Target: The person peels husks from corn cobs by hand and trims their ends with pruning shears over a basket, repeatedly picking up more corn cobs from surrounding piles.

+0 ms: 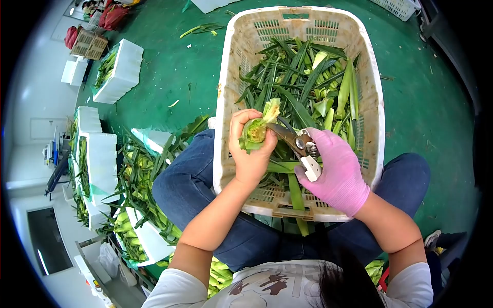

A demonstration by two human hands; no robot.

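Note:
My bare left hand (250, 154) is wrapped round a green corn cob (254, 134), with its cut end facing up. A pale husk piece (271, 110) sticks out beside that end. In a pink glove, my right hand (334, 167) grips pruning shears (303, 146) with white handles. Their blades reach the cob's end near my left fingers. Both hands are over a large, stained cream plastic basket (226, 97). Inside it lie many long green leaves and husks (303, 72).
White foam boxes (121, 72) holding leafy corn stand at the left. Unhusked corn (136, 169) is heaped beside my left knee. Husked-looking green cobs (218, 277) lie below me. Leaf scraps (197, 30) are on the green floor. Another person's shoe (432, 239) shows at lower right.

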